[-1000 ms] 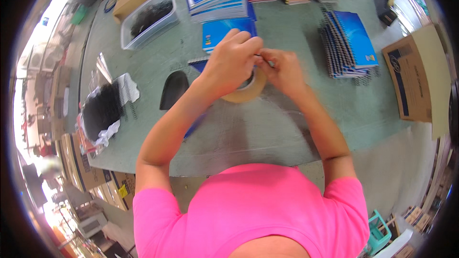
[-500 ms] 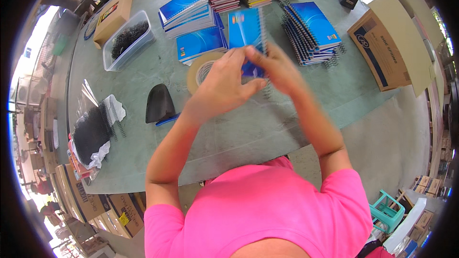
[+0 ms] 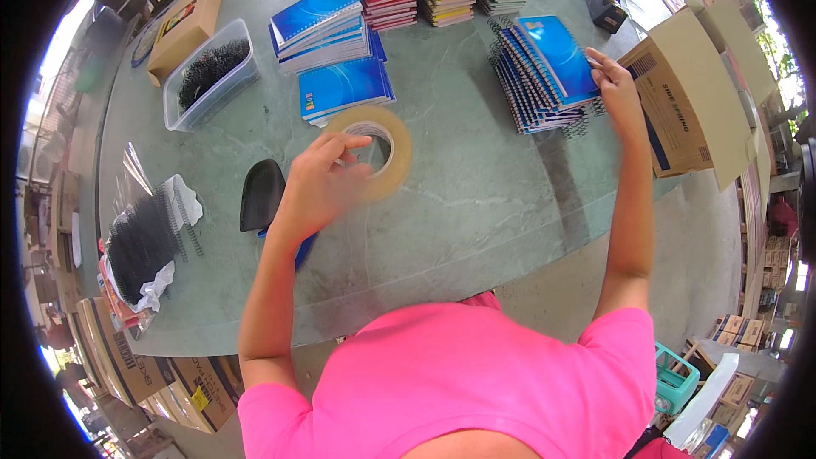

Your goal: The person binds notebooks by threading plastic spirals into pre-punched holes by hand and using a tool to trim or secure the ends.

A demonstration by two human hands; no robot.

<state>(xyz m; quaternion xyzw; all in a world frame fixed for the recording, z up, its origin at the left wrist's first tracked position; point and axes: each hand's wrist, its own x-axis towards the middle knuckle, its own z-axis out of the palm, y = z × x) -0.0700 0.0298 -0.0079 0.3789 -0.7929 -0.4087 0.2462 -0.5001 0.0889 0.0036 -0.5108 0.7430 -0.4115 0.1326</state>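
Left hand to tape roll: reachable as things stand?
Probably yes: the left hand is right at the left side of the tape roll, appears empty, and nothing else seems to cover the roll.

Black tape dispenser [image 3: 603, 8], teal plastic stool [image 3: 678, 380]

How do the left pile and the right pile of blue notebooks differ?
The left pile shows no coils that I can make out, while dark coils stick out around the right pile. The left pile is stepped, with a lower part nearer the person; the right pile is one leaning stack. The right hand is at the right pile's edge; neither hand is at the left pile. Both have blue covers.
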